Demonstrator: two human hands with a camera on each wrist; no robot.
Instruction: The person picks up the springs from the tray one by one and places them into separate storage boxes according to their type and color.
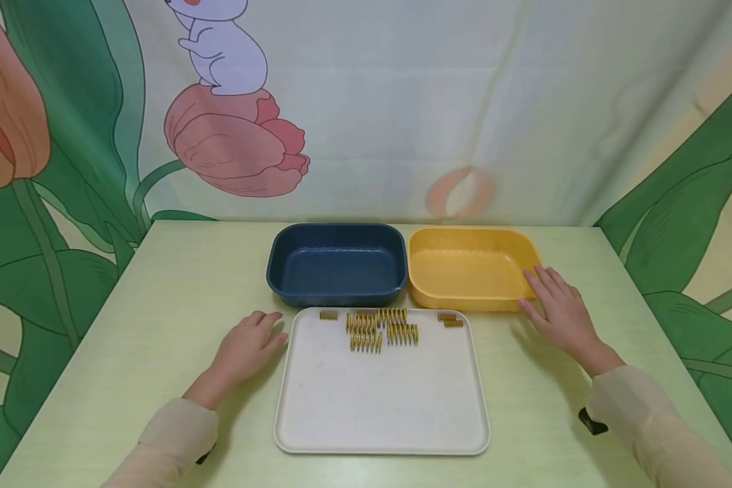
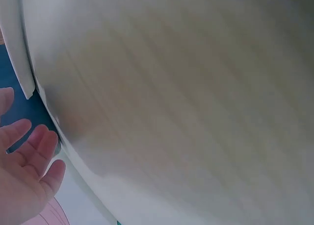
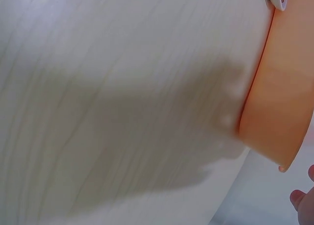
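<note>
My left hand (image 1: 244, 349) is at the left side of the white tray (image 1: 381, 407), fingers loosely bent and holding nothing; its relaxed fingers show in the left wrist view. My right hand (image 1: 562, 315) is at the right end of the yellow bin (image 1: 463, 303), fingers extended with the fingertips right at the rim. Several large brass coil springs (image 1: 366, 341) lie grouped at the tray's far edge. One small spring (image 1: 328, 316) lies left of them, and two small springs (image 1: 453, 324) lie near the far right corner.
A navy blue bin (image 1: 341, 300) stands behind the tray, side by side with the yellow bin. All rest on a pale green table (image 1: 195, 271). Behind it hangs a curtain (image 1: 366, 135) printed with flowers and a white animal.
</note>
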